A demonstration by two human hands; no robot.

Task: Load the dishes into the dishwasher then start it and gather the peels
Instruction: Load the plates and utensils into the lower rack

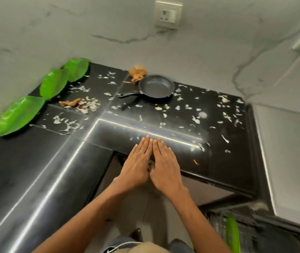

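Peels point(196, 119) scattered thin and pale over the black bench point(35, 161), thickest toward the back and right edges, with two denser brownish heaps: one against the back wall beside the frying pan point(155, 86), one near the left edge by the green plates point(19, 115). Three of those plates lined along the left wall, pan near the back edge, none loaded yet; another green plate point(232, 232) standing on edge low at right, seemingly in a dishwasher rack, though too blurred to be sure. Left hand point(137, 165) and right hand point(164, 166) laid flat side by side at the inner front corner, fingers straight, gripping nothing, palms down, probably set as a scraper to sweep peels together.
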